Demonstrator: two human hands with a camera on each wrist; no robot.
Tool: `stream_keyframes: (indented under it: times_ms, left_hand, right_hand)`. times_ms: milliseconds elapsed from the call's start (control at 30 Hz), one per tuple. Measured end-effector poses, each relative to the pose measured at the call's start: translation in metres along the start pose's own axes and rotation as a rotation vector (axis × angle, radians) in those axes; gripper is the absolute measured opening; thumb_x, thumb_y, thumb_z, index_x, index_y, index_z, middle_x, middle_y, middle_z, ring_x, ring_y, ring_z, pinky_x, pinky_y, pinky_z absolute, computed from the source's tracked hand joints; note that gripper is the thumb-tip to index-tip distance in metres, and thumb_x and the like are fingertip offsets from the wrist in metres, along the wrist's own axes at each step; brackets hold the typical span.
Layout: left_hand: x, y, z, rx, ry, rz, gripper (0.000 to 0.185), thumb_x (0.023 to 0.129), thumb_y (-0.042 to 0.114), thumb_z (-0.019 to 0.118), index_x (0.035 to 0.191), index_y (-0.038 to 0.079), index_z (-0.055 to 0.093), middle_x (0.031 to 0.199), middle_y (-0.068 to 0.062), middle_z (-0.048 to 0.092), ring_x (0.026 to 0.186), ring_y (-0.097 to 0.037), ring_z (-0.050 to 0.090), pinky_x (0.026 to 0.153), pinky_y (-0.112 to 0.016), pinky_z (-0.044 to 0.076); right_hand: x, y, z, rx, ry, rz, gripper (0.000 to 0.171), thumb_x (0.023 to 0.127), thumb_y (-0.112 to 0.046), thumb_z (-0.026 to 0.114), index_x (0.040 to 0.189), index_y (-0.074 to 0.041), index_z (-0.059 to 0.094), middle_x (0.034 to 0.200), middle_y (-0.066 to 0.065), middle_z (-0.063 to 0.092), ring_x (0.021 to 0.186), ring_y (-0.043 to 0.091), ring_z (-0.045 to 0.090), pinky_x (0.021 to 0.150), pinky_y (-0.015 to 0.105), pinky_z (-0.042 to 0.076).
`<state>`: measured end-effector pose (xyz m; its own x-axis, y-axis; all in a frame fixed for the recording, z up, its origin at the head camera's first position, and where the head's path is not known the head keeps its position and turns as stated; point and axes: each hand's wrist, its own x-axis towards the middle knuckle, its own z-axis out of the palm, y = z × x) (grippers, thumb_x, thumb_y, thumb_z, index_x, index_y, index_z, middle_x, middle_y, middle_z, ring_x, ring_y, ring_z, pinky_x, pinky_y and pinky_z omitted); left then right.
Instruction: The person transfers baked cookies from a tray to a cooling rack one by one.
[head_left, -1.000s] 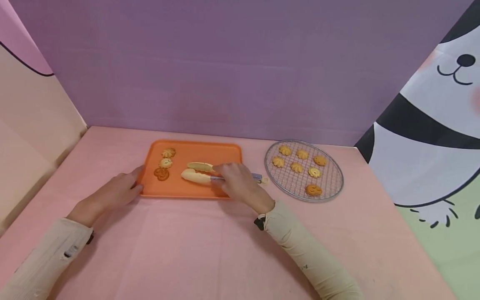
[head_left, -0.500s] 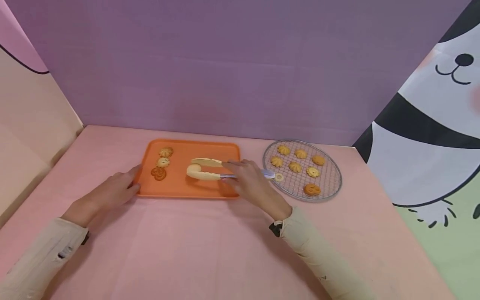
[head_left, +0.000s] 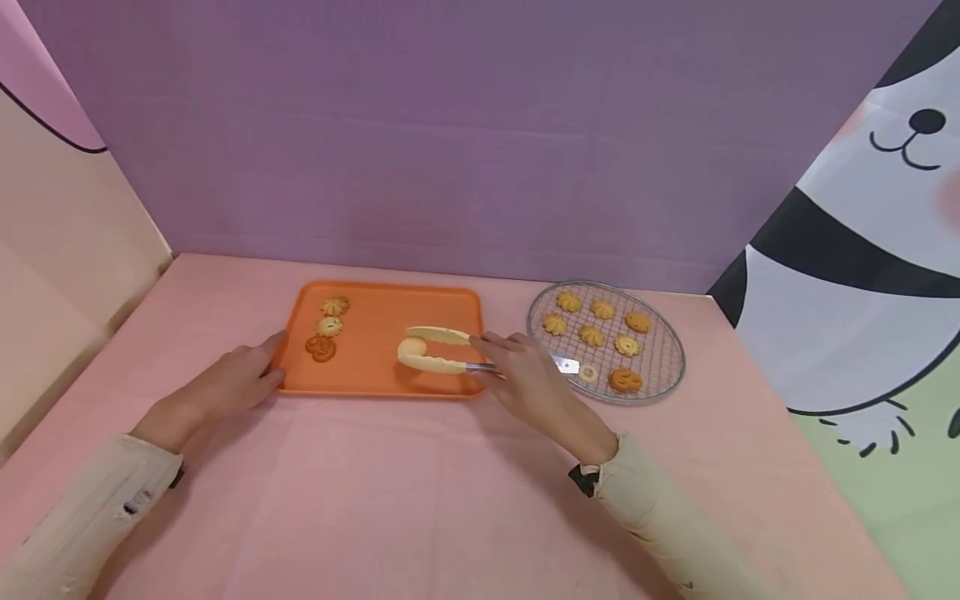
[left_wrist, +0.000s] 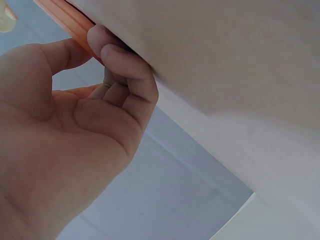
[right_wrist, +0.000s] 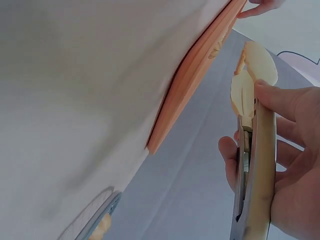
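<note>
Right hand has got hold of a pair of food tongs, fingers and thumb wrapped along the metal arms, with the cream tips up over the right half of the orange tray. There's a rounded pale bit showing between those tips, and honestly I can't tell if it's a cookie or just part of the tongs. The handle end pokes out behind the hand and overlaps the edge of the round wire rack from the head view.

Left hand is over at the tray's left edge, pinching the rim with the thumb and curled fingers.

On the tray, three cookies sit in a short column near the left side: a ridged swirl cookie at the back, a round pale cookie in the middle, a pretzel-shaped cookie closest to the person. The rack off to the right holds seven more, the darker brown cookie being the nearest one. Everything's on a pink tabletop, purple backdrop behind, cartoon panda on the right
</note>
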<state>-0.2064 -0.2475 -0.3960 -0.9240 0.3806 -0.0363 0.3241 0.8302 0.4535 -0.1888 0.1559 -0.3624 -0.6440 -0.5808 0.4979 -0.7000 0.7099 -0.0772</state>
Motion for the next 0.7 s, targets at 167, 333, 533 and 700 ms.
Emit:
stream_keyframes:
  times_ms: [167,333,533,700]
  left_hand:
    - [-0.001,0.0,0.0,-0.01,0.0,-0.004,0.065,0.1,0.014,0.05,0.151,-0.013,0.021,0.068,-0.002,0.049,0.073,-0.02,0.056,0.082,-0.045,0.042]
    - [-0.001,-0.001,-0.002,-0.032,-0.013,-0.015,0.066,0.1,0.015,0.051,0.152,-0.013,0.02,0.068,-0.001,0.047,0.067,-0.017,0.052,0.079,-0.043,0.042]
    - [0.0,-0.002,-0.003,-0.048,-0.012,-0.004,0.065,0.1,0.014,0.051,0.152,-0.013,0.021,0.07,-0.002,0.047,0.068,-0.017,0.052,0.074,-0.039,0.042]
    - [0.001,-0.003,-0.003,-0.068,-0.023,-0.017,0.066,0.101,0.014,0.052,0.152,-0.013,0.02,0.069,-0.002,0.046,0.061,-0.015,0.048,0.069,-0.035,0.041]
  right_hand:
    - [-0.01,0.001,-0.007,-0.034,0.006,0.001,0.042,0.085,-0.02,0.08,0.121,-0.001,0.07,0.116,0.014,0.071,0.089,0.027,0.07,0.084,0.044,0.051]
    - [-0.022,-0.002,-0.013,0.011,0.003,0.014,0.045,0.083,-0.019,0.082,0.123,-0.003,0.07,0.117,0.013,0.071,0.091,0.025,0.07,0.087,0.046,0.05]
    - [-0.035,-0.006,-0.024,0.056,0.045,0.012,0.046,0.082,-0.018,0.083,0.123,-0.003,0.07,0.117,0.015,0.071,0.098,0.029,0.07,0.087,0.047,0.051]
    - [-0.047,-0.002,-0.033,0.05,0.046,0.076,0.048,0.081,-0.016,0.083,0.125,-0.003,0.069,0.119,0.017,0.069,0.098,0.03,0.069,0.085,0.047,0.051]
